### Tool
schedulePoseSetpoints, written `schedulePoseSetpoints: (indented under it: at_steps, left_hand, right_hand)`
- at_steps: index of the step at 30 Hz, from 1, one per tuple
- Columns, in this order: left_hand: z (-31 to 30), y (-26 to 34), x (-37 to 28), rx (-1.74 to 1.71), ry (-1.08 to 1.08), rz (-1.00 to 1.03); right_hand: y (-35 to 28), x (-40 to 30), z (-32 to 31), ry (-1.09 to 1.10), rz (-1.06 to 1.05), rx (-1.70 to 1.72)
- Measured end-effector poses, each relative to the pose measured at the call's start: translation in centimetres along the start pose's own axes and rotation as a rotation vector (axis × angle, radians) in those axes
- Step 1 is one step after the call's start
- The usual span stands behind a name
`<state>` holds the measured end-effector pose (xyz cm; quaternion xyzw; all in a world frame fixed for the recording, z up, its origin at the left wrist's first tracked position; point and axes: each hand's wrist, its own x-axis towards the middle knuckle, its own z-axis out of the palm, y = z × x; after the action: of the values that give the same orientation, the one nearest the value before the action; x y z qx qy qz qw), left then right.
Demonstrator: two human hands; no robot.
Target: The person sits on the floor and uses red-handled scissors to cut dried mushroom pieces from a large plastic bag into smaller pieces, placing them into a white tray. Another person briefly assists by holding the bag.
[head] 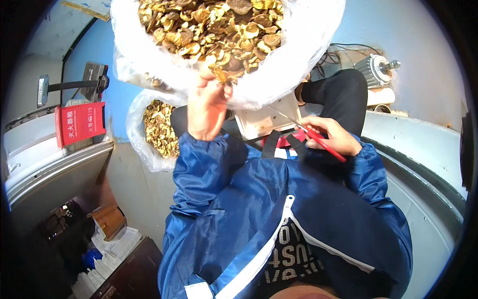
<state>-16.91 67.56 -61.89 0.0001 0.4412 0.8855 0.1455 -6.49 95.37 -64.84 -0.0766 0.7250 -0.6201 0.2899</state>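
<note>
My left hand [209, 101] is raised at the near rim of a large clear plastic bag [310, 41]. Its fingertips pinch a piece of dried mushroom [223, 76]. Many dried mushroom slices and caps [220, 33] fill that bag. Over my lap, my right hand [330, 135] grips a slim red-handled tool [324, 145] with a thin, pointed metal end. Whether it has one blade or two cannot be made out. The metal end points away from me, above a shallow off-white tray [252, 123] between my knees.
A smaller plastic bag of mushroom pieces [162, 129] stands at my left. Beyond it is a red fire-extinguisher box [81, 123]. An electric motor [375, 70] and black cables [328, 58] lie at the right, near a curved metal panel [410, 130]. A brown bin [109, 222] sits behind me, left.
</note>
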Motion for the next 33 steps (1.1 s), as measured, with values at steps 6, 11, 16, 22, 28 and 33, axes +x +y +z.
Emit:
schedulePoseSetpoints:
  at_steps: [6, 11, 16, 22, 28, 33]
  left_hand:
    - [-0.2, -3.7, -4.8, -0.369, -0.011, -0.131]
    - [1.3, -5.4, -6.3, -0.335, 0.09, -0.198]
    - [0.9, -6.9, -6.8, -0.424, 0.138, -0.225]
    - [0.3, -8.6, -7.2, -0.432, 0.139, -0.275]
    - [0.2, -9.2, -7.6, -0.523, 0.042, -0.377]
    - [0.2, -9.2, -7.5, -0.508, 0.06, -0.401]
  right_hand:
    - [-2.2, -1.4, 1.5, -0.047, 0.025, 0.339]
    - [-2.5, 0.7, 5.1, 0.277, -0.198, -0.157]
    - [-2.6, 2.3, 6.3, 0.435, -0.311, -0.394]
    - [-1.7, 2.1, 5.9, 0.366, -0.278, -0.329]
    - [-1.7, 2.5, 4.6, 0.477, -0.463, -0.592]
    - [-0.6, 2.2, 5.2, 0.433, -0.388, -0.491]
